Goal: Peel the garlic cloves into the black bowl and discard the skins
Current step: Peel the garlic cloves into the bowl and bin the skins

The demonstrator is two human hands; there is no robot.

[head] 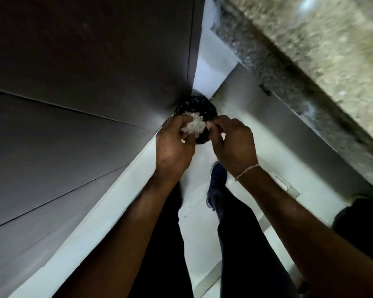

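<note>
While the person stands on a pale floor [205,233], both hands meet above a black woven bin [199,108] on the floor far below. Directly over the bin, the left hand [174,147] curls its grip around a loose white clump of garlic skins [193,125]. Just beside that clump, the right hand [233,145] pinches a small white scrap between fingertips. A speckled stone surface [323,52] runs to the right of the bin.

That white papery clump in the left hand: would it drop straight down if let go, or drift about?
The garlic skins look thin, flaky and crumpled, so probably very light and apt to flutter. The left hand cups them loosely above the black bin, so stray flakes may miss it.
</note>
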